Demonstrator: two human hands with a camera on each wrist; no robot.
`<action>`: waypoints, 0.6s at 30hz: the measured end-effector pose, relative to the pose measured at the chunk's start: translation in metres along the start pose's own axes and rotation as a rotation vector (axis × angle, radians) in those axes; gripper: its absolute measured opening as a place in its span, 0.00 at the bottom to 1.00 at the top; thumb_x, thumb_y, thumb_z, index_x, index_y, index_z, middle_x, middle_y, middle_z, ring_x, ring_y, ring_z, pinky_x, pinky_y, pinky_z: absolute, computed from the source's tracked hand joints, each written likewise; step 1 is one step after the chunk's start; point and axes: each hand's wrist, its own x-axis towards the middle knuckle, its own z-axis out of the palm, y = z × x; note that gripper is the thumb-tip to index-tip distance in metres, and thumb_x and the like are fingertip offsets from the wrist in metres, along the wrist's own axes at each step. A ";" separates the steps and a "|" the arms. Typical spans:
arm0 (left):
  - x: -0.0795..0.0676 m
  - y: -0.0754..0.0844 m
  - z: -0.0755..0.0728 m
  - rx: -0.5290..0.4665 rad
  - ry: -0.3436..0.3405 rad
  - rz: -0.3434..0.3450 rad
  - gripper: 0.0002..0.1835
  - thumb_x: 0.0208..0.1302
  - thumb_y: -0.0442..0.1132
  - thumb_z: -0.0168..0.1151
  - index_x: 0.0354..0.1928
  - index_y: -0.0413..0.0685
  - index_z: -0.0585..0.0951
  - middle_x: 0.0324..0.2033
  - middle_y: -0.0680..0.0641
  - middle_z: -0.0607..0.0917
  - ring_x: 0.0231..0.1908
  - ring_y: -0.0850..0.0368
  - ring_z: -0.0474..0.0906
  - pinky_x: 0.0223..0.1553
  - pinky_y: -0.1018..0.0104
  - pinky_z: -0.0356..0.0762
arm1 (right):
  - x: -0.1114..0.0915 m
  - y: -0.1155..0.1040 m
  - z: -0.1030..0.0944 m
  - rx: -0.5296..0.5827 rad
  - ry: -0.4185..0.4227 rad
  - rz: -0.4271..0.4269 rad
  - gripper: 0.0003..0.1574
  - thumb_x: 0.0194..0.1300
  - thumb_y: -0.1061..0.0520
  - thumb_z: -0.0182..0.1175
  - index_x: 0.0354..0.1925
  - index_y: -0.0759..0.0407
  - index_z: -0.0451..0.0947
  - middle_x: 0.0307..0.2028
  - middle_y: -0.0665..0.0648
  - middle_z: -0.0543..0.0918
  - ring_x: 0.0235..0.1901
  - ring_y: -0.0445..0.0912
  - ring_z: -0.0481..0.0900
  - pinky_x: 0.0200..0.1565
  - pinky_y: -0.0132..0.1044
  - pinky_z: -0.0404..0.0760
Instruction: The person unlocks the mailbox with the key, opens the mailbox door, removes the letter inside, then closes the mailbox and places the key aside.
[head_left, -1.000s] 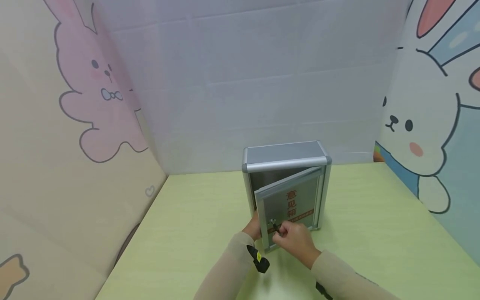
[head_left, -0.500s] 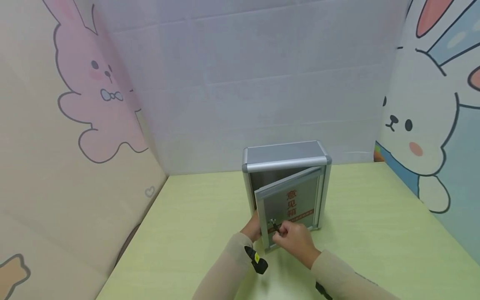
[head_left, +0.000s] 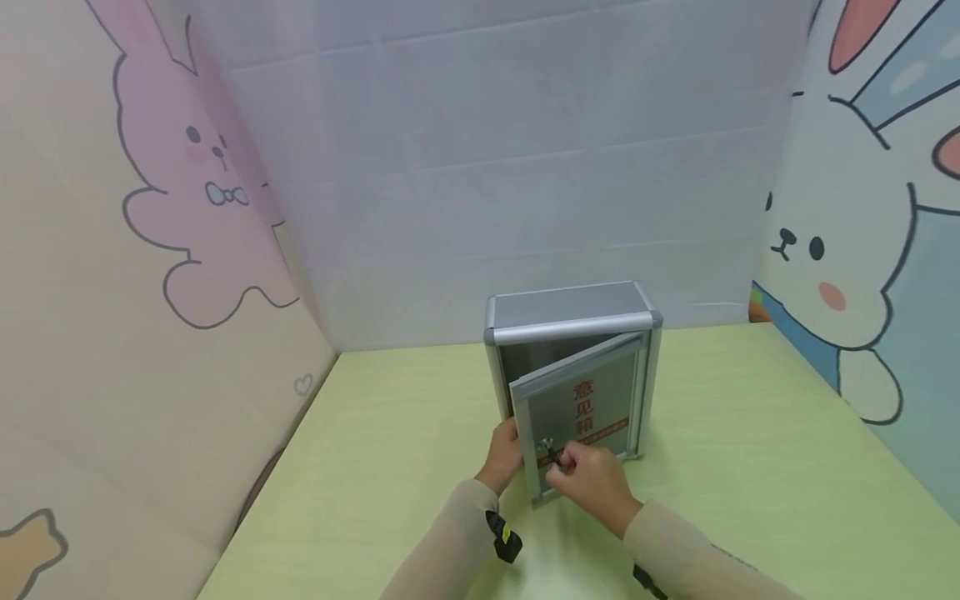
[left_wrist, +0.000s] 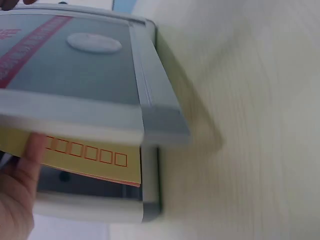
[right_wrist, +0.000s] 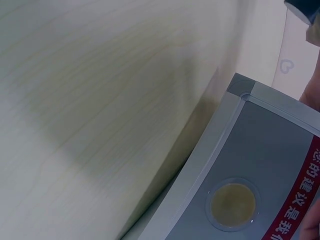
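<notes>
A grey metal suggestion box (head_left: 570, 308) with silver edges stands on the table, its door (head_left: 555, 392) ajar and hinged at the right. My right hand (head_left: 596, 483) pinches a small dark key (head_left: 552, 455) at the lock on the door's front. Beside the door's free edge, my left hand (head_left: 504, 454) reaches into the opening. There its fingers hold a yellow-brown envelope (left_wrist: 90, 157) with red postcode squares, seen inside the box in the left wrist view. A round window (right_wrist: 233, 205) in the door shows the same yellow-brown behind it.
The pale wood-grain table (head_left: 405, 417) runs back to a whitish wall (head_left: 480, 183). Side walls carry a pink rabbit drawing (head_left: 172, 150) on the left and a white rabbit drawing (head_left: 840, 242) on the right.
My left hand has drawn back slightly out of the door gap, so more of it shows. My right hand, the key and the door have stayed almost still.
</notes>
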 end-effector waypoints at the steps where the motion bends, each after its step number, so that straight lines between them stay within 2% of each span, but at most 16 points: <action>1: 0.001 -0.005 0.000 0.047 0.012 0.032 0.10 0.66 0.32 0.57 0.42 0.31 0.82 0.40 0.37 0.85 0.42 0.49 0.81 0.42 0.62 0.77 | 0.000 0.000 0.000 0.001 -0.003 0.001 0.14 0.39 0.62 0.58 0.12 0.49 0.63 0.10 0.38 0.61 0.14 0.26 0.52 0.16 0.23 0.54; 5: 0.000 -0.009 -0.003 0.122 0.028 0.155 0.09 0.67 0.30 0.56 0.43 0.33 0.82 0.40 0.38 0.85 0.43 0.46 0.82 0.41 0.62 0.78 | 0.000 -0.001 -0.002 0.012 -0.027 0.031 0.13 0.40 0.62 0.58 0.13 0.50 0.63 0.10 0.38 0.61 0.13 0.28 0.53 0.16 0.24 0.55; 9: -0.003 -0.010 -0.005 0.145 0.057 0.217 0.09 0.68 0.30 0.55 0.44 0.34 0.82 0.39 0.38 0.86 0.41 0.48 0.83 0.41 0.61 0.79 | 0.000 -0.003 -0.003 0.022 -0.037 0.037 0.13 0.41 0.62 0.58 0.13 0.50 0.63 0.10 0.37 0.59 0.13 0.28 0.52 0.16 0.25 0.55; 11: -0.006 -0.011 -0.005 0.151 0.081 0.215 0.09 0.69 0.30 0.54 0.44 0.35 0.82 0.38 0.39 0.86 0.37 0.53 0.82 0.38 0.63 0.78 | 0.000 -0.003 -0.004 0.026 -0.039 0.029 0.14 0.41 0.62 0.58 0.13 0.50 0.63 0.11 0.37 0.58 0.13 0.28 0.51 0.16 0.25 0.54; 15: -0.011 -0.013 -0.007 0.130 0.122 0.165 0.08 0.69 0.29 0.52 0.42 0.35 0.80 0.31 0.39 0.85 0.27 0.62 0.76 0.28 0.68 0.75 | 0.001 -0.003 -0.003 0.025 -0.032 0.011 0.14 0.41 0.63 0.58 0.13 0.50 0.63 0.11 0.37 0.58 0.13 0.27 0.51 0.16 0.25 0.54; 18: -0.014 -0.014 -0.008 0.113 0.158 0.135 0.07 0.69 0.29 0.52 0.40 0.34 0.79 0.28 0.39 0.84 0.23 0.62 0.74 0.24 0.70 0.74 | 0.001 -0.004 -0.003 0.019 -0.026 0.004 0.15 0.41 0.63 0.59 0.13 0.50 0.63 0.11 0.37 0.59 0.13 0.27 0.51 0.16 0.25 0.54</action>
